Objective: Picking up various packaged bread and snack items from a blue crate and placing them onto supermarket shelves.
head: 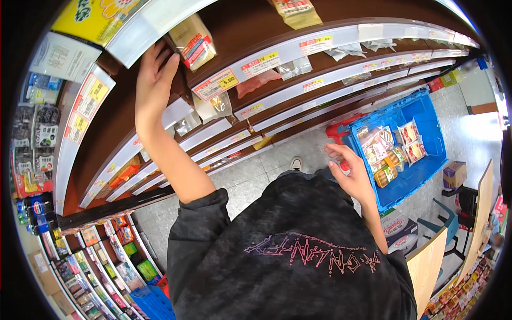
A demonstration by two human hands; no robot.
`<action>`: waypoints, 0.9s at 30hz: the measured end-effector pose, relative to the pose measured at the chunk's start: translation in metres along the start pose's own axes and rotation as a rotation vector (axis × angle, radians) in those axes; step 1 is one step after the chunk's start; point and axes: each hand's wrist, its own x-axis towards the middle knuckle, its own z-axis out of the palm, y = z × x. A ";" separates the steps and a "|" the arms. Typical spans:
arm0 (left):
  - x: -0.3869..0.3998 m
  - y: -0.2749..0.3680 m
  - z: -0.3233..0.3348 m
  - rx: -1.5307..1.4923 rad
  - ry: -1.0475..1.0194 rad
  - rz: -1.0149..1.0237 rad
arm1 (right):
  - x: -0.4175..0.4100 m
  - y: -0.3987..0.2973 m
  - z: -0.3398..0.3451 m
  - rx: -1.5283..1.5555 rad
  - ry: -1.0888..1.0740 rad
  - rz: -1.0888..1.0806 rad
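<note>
My left hand (154, 80) reaches up to a brown store shelf at the upper left, with its fingers apart. Its thumb is beside a packaged bread (196, 44) that stands upright near the shelf's front edge; I cannot tell whether they touch. The fingertips are partly lost in shadow. My right hand (352, 172) hangs open with nothing in it, near the left side of a blue plastic crate (434, 132). Inside that crate lie several bagged breads (376, 142), a clear pack of round pastries (386, 177) and two white-and-red packets (409, 132).
Price tags line the shelf edges (228, 82), and another yellow packet (300, 14) sits further right. Red plastic (340, 130) shows by the crate. A carton (396, 230), a teal chair (446, 216) and wooden boards (426, 260) stand to the right. Stocked shelves (92, 272) fill the lower left.
</note>
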 end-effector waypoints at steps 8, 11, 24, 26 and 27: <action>-0.084 0.009 0.036 -0.887 -0.347 0.462 | -0.010 0.023 -0.032 -0.050 0.102 -0.003; -0.081 -0.006 0.098 -0.836 -0.675 0.114 | -0.022 0.034 -0.049 -0.036 0.182 0.119; -0.135 -0.035 0.423 -0.069 -1.371 -0.269 | -0.090 0.265 -0.132 -0.157 0.385 0.746; -0.144 -0.056 0.467 0.009 -1.350 -0.348 | -0.103 0.338 -0.131 -0.178 0.719 0.874; -0.146 -0.068 0.489 0.029 -1.366 -0.372 | -0.099 0.357 -0.142 -0.069 0.862 0.985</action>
